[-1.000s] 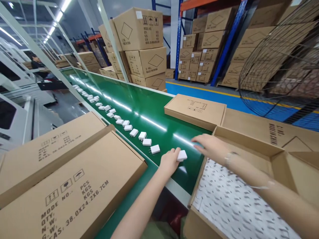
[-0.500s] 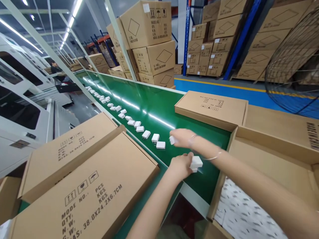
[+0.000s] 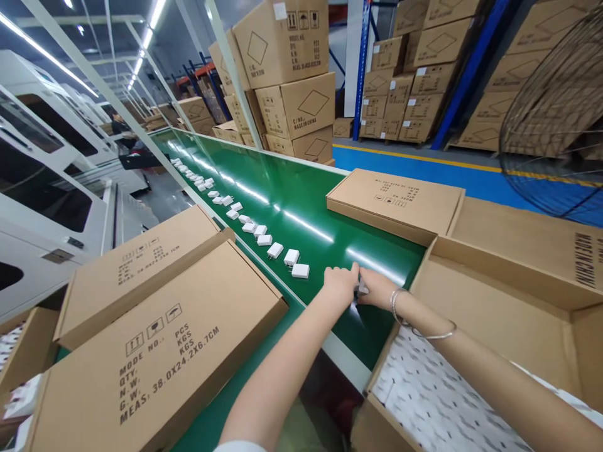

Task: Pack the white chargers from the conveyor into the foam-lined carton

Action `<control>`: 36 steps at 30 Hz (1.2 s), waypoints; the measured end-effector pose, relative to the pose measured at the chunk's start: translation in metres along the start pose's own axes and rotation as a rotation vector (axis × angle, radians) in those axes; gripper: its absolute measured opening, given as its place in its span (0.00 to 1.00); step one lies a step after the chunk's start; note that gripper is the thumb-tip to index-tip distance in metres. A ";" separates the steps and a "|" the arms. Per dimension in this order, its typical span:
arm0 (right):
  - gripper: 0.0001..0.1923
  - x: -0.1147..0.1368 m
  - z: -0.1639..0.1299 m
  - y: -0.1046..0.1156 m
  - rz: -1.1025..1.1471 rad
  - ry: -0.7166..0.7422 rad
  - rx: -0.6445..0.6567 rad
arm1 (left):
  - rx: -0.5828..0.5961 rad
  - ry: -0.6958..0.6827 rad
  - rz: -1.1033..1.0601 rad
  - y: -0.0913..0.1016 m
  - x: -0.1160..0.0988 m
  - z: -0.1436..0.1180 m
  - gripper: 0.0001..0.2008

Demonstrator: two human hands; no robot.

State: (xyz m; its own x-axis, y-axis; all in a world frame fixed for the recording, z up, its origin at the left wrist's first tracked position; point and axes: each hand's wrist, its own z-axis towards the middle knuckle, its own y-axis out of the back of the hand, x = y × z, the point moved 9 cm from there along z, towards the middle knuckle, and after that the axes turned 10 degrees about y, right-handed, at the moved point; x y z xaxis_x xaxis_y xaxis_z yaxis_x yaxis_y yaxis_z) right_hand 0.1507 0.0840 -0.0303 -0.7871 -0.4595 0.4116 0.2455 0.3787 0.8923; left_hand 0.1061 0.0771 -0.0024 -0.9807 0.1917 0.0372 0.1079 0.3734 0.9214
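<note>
My left hand and my right hand meet above the green conveyor belt. Between their fingertips shows a small part of a white plug charger; the fingers hide most of it. Both hands are closed around it, and how many chargers they hold cannot be made out. To the left of them, a row of white plug chargers lies on the belt, some with prongs showing. Just right of my right hand stands an open carton with a white, dark-flecked layer inside.
Flat closed cartons lie at the left, over the near belt edge. Another closed carton sits on the far side, touching the open one. Stacked boxes and a wire fan stand beyond the belt.
My right hand has come down and right to meet my left hand. The white chargers at my left hand, plainly visible before, are now mostly hidden between both hands. The view has shifted slightly.
</note>
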 end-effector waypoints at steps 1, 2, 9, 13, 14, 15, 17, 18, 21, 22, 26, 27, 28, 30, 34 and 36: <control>0.28 0.002 0.001 0.000 -0.003 0.017 -0.005 | 0.000 -0.034 -0.013 -0.001 0.005 -0.004 0.42; 0.29 0.004 0.002 0.000 -0.005 0.033 -0.009 | -0.010 -0.057 -0.032 -0.002 0.011 -0.008 0.45; 0.19 0.002 -0.003 0.000 -0.032 0.106 0.028 | -0.060 -0.056 -0.308 -0.023 0.038 -0.015 0.29; 0.28 0.014 -0.011 0.000 -0.114 0.141 0.040 | -0.091 -0.117 -0.453 -0.033 0.036 -0.015 0.31; 0.28 0.020 -0.014 0.000 -0.142 0.147 0.037 | -0.084 -0.108 -0.468 -0.036 0.037 -0.015 0.33; 0.27 0.026 -0.015 0.000 -0.167 0.152 0.035 | -0.072 -0.087 -0.480 -0.040 0.039 -0.016 0.34; 0.23 0.037 -0.018 -0.003 -0.206 0.152 0.041 | -0.055 -0.015 -0.506 -0.045 0.044 -0.018 0.32; 0.22 0.041 -0.018 -0.005 -0.218 0.144 0.045 | -0.056 0.027 -0.521 -0.046 0.047 -0.019 0.30; 0.21 0.043 -0.017 -0.008 -0.216 0.101 0.054 | -0.063 0.081 -0.538 -0.044 0.049 -0.023 0.23; 0.21 0.041 -0.017 -0.008 -0.201 0.088 0.058 | -0.060 0.071 -0.524 -0.042 0.047 -0.025 0.21; 0.21 0.028 -0.020 0.005 -0.044 0.091 0.088 | -0.164 0.089 -0.322 -0.025 0.052 -0.029 0.18; 0.22 0.026 -0.023 0.012 0.001 0.111 0.093 | -0.213 0.130 -0.253 -0.020 0.057 -0.030 0.17; 0.23 0.024 -0.028 0.020 0.064 0.134 0.087 | -0.260 0.177 -0.193 -0.016 0.064 -0.030 0.16; 0.27 0.020 -0.044 0.035 0.294 0.154 0.050 | -0.308 0.248 -0.120 -0.013 0.075 -0.029 0.15; 0.36 0.002 -0.094 0.035 1.035 -0.047 -0.084 | -0.294 0.260 -0.096 -0.019 0.083 -0.018 0.14; 0.35 -0.002 -0.120 0.019 1.320 -0.161 -0.116 | -0.298 0.261 -0.098 -0.019 0.085 -0.014 0.14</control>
State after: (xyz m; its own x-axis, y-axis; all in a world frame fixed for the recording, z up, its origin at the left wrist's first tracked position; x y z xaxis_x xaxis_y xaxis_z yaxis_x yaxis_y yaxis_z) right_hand 0.2246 -0.0043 0.0085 0.0200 0.2987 0.9541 0.9102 0.3895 -0.1410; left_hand 0.0187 0.0733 -0.0114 -0.9966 -0.0826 0.0054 -0.0022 0.0922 0.9957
